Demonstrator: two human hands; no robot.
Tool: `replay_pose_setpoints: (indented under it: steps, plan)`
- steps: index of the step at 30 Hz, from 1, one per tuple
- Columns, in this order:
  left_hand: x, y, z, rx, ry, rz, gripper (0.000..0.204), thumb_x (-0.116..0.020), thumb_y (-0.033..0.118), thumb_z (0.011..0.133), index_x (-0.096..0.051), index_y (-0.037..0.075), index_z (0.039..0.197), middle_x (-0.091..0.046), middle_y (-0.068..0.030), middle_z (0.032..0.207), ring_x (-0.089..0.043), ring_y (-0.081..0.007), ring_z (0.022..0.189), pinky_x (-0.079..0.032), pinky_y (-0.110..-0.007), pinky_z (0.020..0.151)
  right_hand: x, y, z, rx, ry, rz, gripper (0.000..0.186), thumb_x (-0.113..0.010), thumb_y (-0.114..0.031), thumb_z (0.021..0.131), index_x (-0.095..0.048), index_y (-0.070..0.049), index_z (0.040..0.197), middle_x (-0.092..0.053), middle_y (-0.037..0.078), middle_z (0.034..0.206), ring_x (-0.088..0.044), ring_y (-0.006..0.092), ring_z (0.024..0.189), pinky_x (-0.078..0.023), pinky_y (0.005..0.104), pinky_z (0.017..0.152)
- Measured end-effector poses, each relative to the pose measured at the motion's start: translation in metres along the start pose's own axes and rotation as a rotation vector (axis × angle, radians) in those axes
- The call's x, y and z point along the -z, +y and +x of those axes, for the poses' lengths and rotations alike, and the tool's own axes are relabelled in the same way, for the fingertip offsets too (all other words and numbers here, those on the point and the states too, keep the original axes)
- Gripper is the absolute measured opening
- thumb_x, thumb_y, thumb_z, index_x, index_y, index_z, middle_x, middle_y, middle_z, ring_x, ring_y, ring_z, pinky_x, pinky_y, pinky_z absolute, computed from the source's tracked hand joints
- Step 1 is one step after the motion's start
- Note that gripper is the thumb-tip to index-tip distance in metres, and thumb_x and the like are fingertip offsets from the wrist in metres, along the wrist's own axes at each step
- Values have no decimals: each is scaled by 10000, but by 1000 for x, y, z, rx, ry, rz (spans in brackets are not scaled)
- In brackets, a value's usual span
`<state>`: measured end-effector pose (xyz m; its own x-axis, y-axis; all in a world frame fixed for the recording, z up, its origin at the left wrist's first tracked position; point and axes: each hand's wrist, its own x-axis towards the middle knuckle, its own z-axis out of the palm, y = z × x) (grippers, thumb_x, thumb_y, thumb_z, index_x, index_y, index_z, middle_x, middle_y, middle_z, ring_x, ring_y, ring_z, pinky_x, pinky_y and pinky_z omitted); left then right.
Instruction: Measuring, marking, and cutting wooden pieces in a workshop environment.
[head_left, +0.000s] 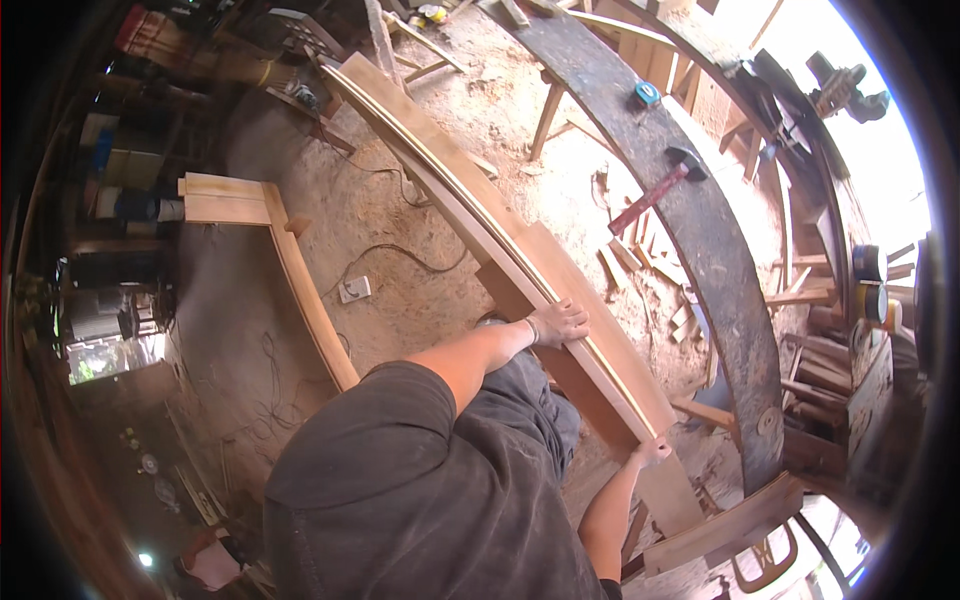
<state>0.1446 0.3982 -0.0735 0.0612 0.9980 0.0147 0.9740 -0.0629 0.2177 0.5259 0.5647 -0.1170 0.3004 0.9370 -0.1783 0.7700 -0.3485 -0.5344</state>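
My left hand [560,323] is closed over a long, light wooden strip [497,257], lying along a wider pale board [615,340] that runs diagonally up to the upper left. Further down the same piece, my right hand [651,450] is closed round its edge near the lower right end. Beneath the strip, a brown wooden face [598,410] shows between my hands and my dark trousers. Part of each hand's fingers is hidden by the wood.
A dark worn plank bench [735,330] on the right holds a red-handled hammer [650,195] and a blue tape measure [646,95]. At left stands a light wooden frame [310,290]. Cords, a white socket box [355,290], offcuts and shavings lie on the floor.
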Motion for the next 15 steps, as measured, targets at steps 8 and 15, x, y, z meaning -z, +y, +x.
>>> replay_pose_setpoints:
  steps: [8,15]
  plan:
    - [1,-10,-11,-11,38,-38,616,-776,343,606,-520,161,1136,-513,-33,1075,-484,-215,1076,-361,-387,881,-7,-1,-3,-17,-60,-74,330,-475,-306,830,-542,17,818,-614,202,812,-566,323,733,-439,453,706]
    - [-1,-14,-11,-42,3,-108,539,-741,315,621,-543,166,1099,-520,-39,1058,-491,-231,1059,-362,-388,898,-4,-10,-16,-12,-17,-87,407,-478,-361,859,-613,4,980,-648,205,950,-598,373,834,-459,455,769]
